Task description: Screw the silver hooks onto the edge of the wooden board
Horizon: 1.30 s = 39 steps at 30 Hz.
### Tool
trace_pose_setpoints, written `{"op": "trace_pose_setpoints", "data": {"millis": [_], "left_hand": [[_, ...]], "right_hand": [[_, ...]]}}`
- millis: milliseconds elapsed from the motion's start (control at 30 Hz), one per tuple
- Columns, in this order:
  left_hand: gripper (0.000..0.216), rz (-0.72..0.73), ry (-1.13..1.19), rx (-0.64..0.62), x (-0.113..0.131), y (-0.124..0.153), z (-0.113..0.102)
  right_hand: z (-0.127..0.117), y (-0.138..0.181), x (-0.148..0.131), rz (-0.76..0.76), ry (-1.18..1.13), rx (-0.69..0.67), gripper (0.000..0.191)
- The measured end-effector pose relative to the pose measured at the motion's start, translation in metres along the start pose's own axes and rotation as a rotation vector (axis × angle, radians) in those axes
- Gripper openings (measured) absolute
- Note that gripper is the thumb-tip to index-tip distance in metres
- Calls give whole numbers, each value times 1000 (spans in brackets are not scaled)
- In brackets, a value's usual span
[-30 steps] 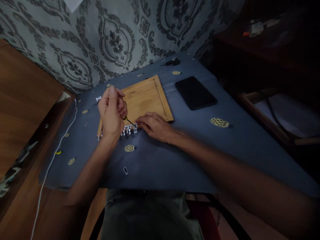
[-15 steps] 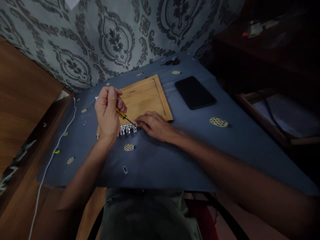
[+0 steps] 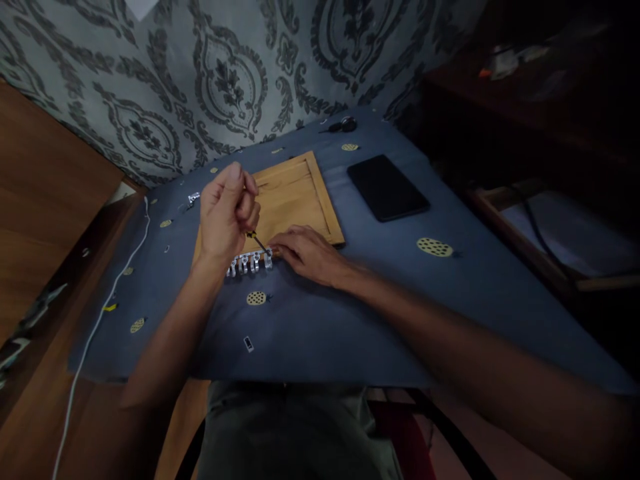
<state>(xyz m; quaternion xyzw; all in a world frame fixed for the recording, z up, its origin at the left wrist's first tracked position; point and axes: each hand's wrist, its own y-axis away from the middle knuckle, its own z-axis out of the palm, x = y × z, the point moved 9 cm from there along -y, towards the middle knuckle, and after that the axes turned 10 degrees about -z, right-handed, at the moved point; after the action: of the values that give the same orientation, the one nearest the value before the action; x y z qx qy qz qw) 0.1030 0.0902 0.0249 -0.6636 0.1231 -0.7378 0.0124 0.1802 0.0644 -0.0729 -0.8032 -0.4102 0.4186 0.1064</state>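
Observation:
My left hand (image 3: 226,217) is closed around a screwdriver (image 3: 253,235) with a yellow and black handle, most of which the fingers hide. The screwdriver's thin shaft slants down to the right end of a silver metal hook rail (image 3: 245,261). This rail lies along the near edge of a framed wooden board (image 3: 293,193), with several hooks pointing toward me. My right hand (image 3: 311,255) rests at the board's near right edge, thumb and fingertips closed at the rail's right end. A screw under the tip is too small to make out.
A black tablet or large phone (image 3: 387,188) lies right of the board. Some small metal hardware (image 3: 193,199) is on the cloth at the left. A dark object (image 3: 345,125) sits near the wall. A white cable (image 3: 95,327) runs down the table's left side.
My left hand has turned and shifted slightly right, covering more of the screwdriver's handle. The screwdriver's tip stays at the rail's right end, and my right hand holds its place.

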Motion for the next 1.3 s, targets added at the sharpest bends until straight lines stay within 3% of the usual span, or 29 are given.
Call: {"op": "trace_pose_setpoints", "data": {"millis": [67,233,367,467,567,633,767,867,1300], "left_hand": [[40,12,14,0,1,4,2],[41,40,60,-42,2,12,6],[41,23,97,-13,1,12,1],[41,24,106,-23,1,11,0],[42,46,112,-40,3,11,-1],[42,52,110,-39,3,11,-2],[42,23,102,2,2,12,-5],[41,5,103,20,1,12,-7],[35,85,63,-12,6,14,-10]], "right_hand": [[-11,-2,2,17,-166,98,29],[-68,2,30,163,-712,529,20],[-95,14,56,351,-823,656,20],[-93,19,65,425,-859,676,21],[-76,18,65,449,-850,634,23],[-62,13,58,422,-739,536,24],[-34,2,31,237,-289,233,20],[-17,0,11,81,-99,67,25],[-3,2,1,-19,-58,-25,33]]}}
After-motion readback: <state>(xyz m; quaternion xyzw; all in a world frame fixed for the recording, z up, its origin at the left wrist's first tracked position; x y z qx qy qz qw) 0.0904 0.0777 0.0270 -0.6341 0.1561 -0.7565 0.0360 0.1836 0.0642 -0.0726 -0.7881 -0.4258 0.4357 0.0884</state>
